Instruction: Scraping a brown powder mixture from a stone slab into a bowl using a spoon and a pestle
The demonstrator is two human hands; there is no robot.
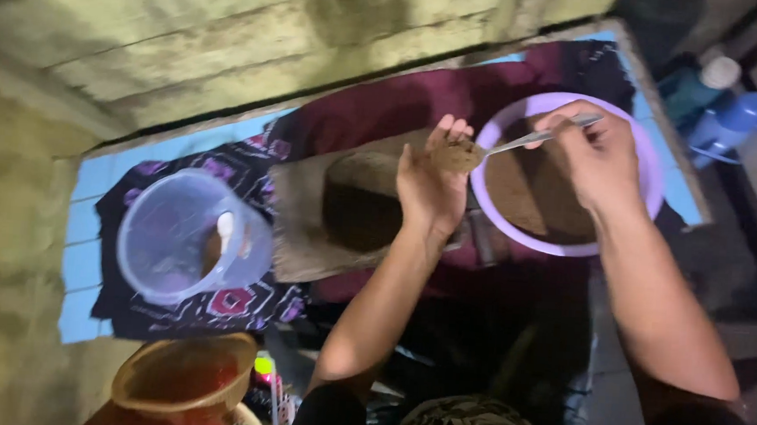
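A metal spoon (536, 137) is pinched by its handle in the right hand (599, 156), whose fingers are closed around it above a round lilac bowl (652, 181) holding a brown, powdery mass. The spoon's bowl end is laid against a small lump of the brown stuff (457, 156), which rests at the fingertips of the left hand (431, 182); that hand is held upright and cupped, its fingers loosely curled about the lump and not closed. The lump sits just at the lilac bowl's left rim. Below the left hand a flat greyish-brown slab (303, 225) is seen, with a darker heap on it, lying on a maroon cloth (385, 108). To the left, a clear plastic jug (186, 236) stands on a dark cloth patterned in pink and red (241, 305), spread over a pale blue tiled surface (88, 238). At the lower left, an orange-brown bowl (184, 380) is partly in view. At the upper right, blue plastic bottles (725, 124), one with a white cap, stand close together; their labels cannot be made out.
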